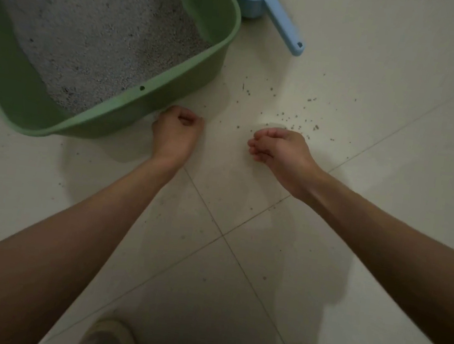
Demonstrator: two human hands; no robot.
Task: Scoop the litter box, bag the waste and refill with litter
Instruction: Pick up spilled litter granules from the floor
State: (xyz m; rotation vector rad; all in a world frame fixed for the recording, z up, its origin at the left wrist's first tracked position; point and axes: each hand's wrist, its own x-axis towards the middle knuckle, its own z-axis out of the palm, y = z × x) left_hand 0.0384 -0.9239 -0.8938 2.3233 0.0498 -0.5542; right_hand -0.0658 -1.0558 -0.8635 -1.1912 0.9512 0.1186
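Observation:
The green litter box [174, 78] stands at the upper left, holding grey litter [95, 24] with small dark specks. Behind its far corner lies a blue scoop [280, 17], its handle pointing toward me. My left hand [176, 130] is curled into a fist on the floor, right against the box's near corner. My right hand [278, 147] hovers low over the tiles to the right, fingers bunched together. Whether either hand holds grains is hidden. Spilled litter grains [293, 120] are scattered just beyond my right hand.
The floor is pale tile [373, 104] with grout lines crossing between my forearms. A few stray grains lie nearer to me. My two shoes [108, 341] show at the bottom edge.

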